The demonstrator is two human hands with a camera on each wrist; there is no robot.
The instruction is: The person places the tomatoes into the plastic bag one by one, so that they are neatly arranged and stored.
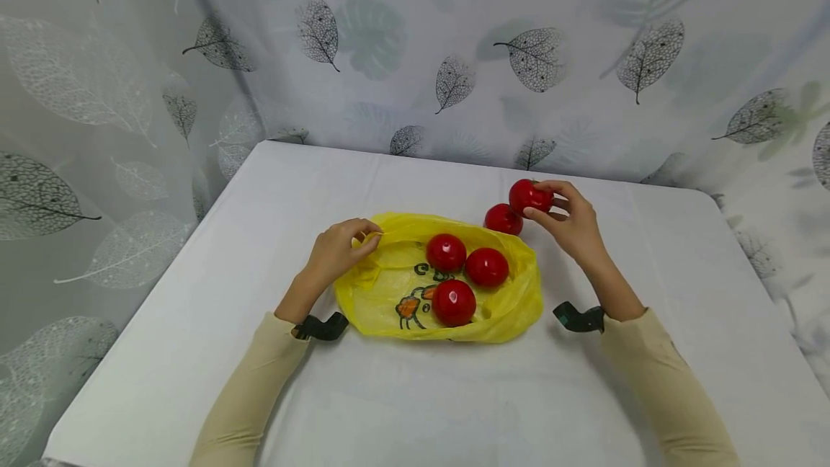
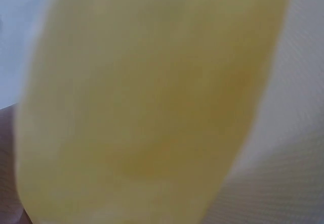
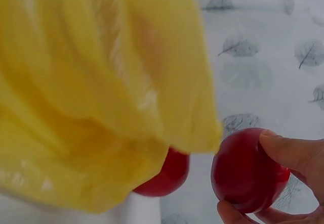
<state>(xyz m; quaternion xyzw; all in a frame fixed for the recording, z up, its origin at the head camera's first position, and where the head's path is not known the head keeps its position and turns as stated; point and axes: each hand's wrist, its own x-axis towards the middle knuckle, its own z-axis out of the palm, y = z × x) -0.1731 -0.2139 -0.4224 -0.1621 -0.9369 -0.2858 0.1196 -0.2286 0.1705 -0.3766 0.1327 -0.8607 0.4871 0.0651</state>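
A yellow plastic bag [image 1: 382,319] lies spread open on the table, with several red tomatoes inside, one of them a tomato [image 1: 454,303] near its front edge. My left hand [image 1: 338,249] pinches the bag's rim at its left side. In my right hand [image 1: 573,225] is another tomato [image 1: 530,197], gripped between thumb and fingers beyond the bag's right rear edge. Just beside it, a further tomato [image 1: 503,219] rests on the table behind the bag, partly hidden by the rim. The blurred yellow bag [image 2: 152,102] fills most of the left wrist view, where the left fingertips are hidden.
The table [image 1: 415,409] has a white cover. Behind it hangs a pale curtain [image 1: 389,42] with a leaf print. Dark bands sit at both wrists, the left band [image 1: 322,326] close to the bag's left edge.
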